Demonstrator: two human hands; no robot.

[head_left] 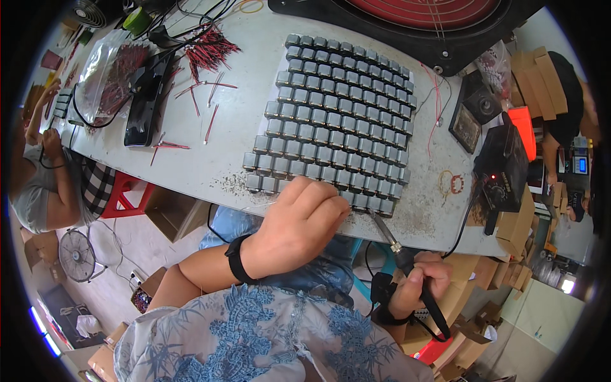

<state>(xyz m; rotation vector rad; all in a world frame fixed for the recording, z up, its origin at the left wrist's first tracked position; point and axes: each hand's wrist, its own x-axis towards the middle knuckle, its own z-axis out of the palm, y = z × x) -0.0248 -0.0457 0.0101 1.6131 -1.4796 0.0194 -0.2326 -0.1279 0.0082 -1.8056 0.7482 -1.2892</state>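
Rows of small grey metal block-shaped parts (pixel 328 121) stand packed together on the white table (pixel 219 159). My left hand (pixel 296 223) is over the near edge of the rows, its fingers pinched together. A thin silvery wire (pixel 258 206), like solder wire, runs out beside that hand; the fingertips hide its other end. My right hand (pixel 423 283) is closed around the black handle of a soldering iron (pixel 401 251). The iron's tip points up and left, close to the nearest row at its right part; I cannot tell whether it touches.
Red-and-black wire pieces (pixel 213 49), a black phone (pixel 149 99) and a plastic bag (pixel 102 76) lie left. A soldering station (pixel 503 169) with a red light stands right, near a sponge tray (pixel 466 130). A large fan (pixel 439 19) is behind. Another person (pixel 48 172) sits left.
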